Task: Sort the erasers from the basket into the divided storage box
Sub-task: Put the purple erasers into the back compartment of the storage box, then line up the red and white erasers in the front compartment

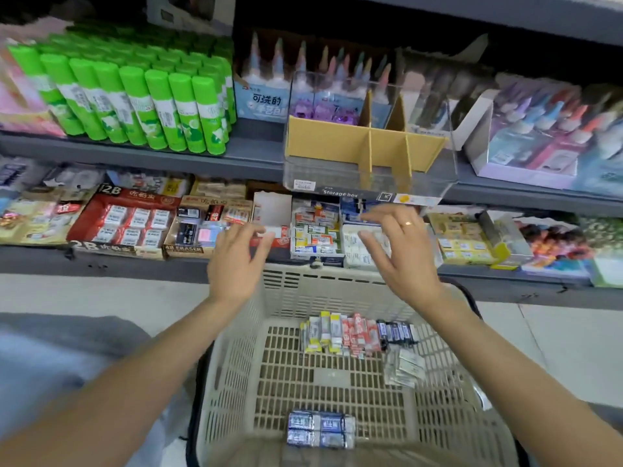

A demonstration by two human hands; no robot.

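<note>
A beige plastic basket (236,358) stands on the floor below me. Inside it lie a row of yellow, red and dark blue erasers (357,332), some clear-wrapped ones (403,367) and a blue pack (320,429) near the front. The divided storage box (367,146), clear with yellow cardboard dividers, sits on the upper shelf edge. My left hand (236,261) and my right hand (401,244) hover above the basket's far rim, fingers spread, holding nothing, just below the box.
Green glue sticks (135,102) fill the upper shelf on the left, and glue bottles (539,129) stand to the right of the box. The lower shelf holds boxes of erasers (128,220). Grey cloth (60,358) lies at the lower left.
</note>
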